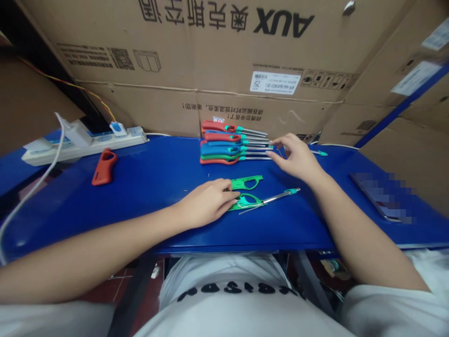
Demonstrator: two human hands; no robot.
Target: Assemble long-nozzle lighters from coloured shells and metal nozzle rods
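Observation:
My left hand (210, 202) rests on the table with its fingers curled over the near ends of two green lighter parts. One is an empty green casing half (253, 181). Below it lies an opened green stick lighter (247, 201) with inner parts and thin wires showing. Its metal tube (277, 196) points right and ends in a teal tip. My right hand (298, 157) is at the tube ends of a pile of stick lighters (220, 150) in red, blue and green. Its thumb and forefinger are apart near the tubes; a thin bit shows behind the fingers.
On the blue table (140, 206), a red lighter casing piece (104, 167) lies left, before a white power strip (87, 147) with plugs and cables. A phone (379, 196) lies right. A teal-tipped piece (320, 153) lies behind my right wrist. Cardboard (168, 89) walls the back.

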